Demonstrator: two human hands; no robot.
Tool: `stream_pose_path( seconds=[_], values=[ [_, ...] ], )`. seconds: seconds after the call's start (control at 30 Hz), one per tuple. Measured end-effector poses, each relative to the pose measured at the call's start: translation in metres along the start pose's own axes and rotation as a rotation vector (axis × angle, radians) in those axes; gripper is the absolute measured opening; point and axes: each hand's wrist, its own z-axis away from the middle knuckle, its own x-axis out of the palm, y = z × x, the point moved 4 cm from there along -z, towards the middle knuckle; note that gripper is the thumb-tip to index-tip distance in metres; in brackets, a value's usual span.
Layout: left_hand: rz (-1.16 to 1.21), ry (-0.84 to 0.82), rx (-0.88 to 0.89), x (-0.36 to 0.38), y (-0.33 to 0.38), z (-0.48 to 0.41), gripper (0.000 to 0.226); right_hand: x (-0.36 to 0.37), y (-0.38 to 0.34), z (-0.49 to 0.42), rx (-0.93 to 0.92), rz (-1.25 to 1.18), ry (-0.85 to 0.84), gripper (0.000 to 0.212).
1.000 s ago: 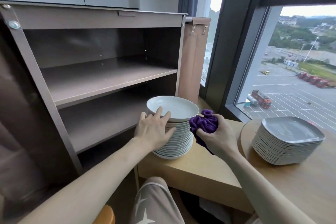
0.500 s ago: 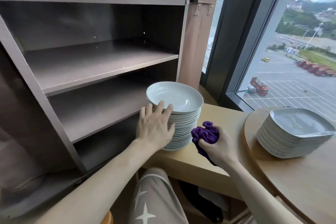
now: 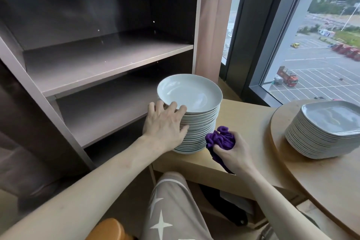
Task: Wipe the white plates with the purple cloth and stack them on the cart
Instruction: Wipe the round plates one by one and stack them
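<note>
A tall stack of round white plates (image 3: 196, 130) stands on a low wooden table (image 3: 245, 121). The top plate (image 3: 190, 92) lies slightly off-centre to the left. My left hand (image 3: 165, 124) lies against the stack's left side, fingertips at the top plate's rim, thumb on the plates below. My right hand (image 3: 233, 152) grips the bunched purple cloth (image 3: 221, 139) just right of the stack's base. The brown cart (image 3: 109, 60) stands at the left with bare shelves.
A second stack of squarish grey plates (image 3: 325, 132) sits on a round wooden table (image 3: 331, 177) at the right. A window lies behind. My knee in star-printed trousers (image 3: 169, 206) is below the table edge.
The view has tilted down and closer. My right hand with the cloth dropped from beside the top of the stack to its base. My left hand stayed on the stack's side.
</note>
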Motion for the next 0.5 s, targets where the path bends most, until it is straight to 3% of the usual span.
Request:
stream_pose_path(
  seconds=[0.13, 0.3, 0.4, 0.5],
  values=[
    [-0.017, -0.019, -0.003, -0.003, 0.001, -0.003, 0.047, -0.001, 0.003, 0.001, -0.008, 0.011, 0.017, 0.061],
    [-0.135, 0.051, 0.116, -0.012, 0.006, -0.005, 0.042, 0.0, 0.01, 0.001, 0.014, -0.033, -0.029, 0.06],
    [-0.006, 0.023, 0.053, -0.007, -0.002, -0.004, 0.054, 0.0, 0.012, 0.001, 0.01, -0.015, -0.026, 0.055],
    [0.24, 0.03, -0.055, -0.001, -0.015, 0.004, 0.081, 0.002, 0.014, -0.001, 0.012, -0.022, -0.025, 0.054]
  ],
)
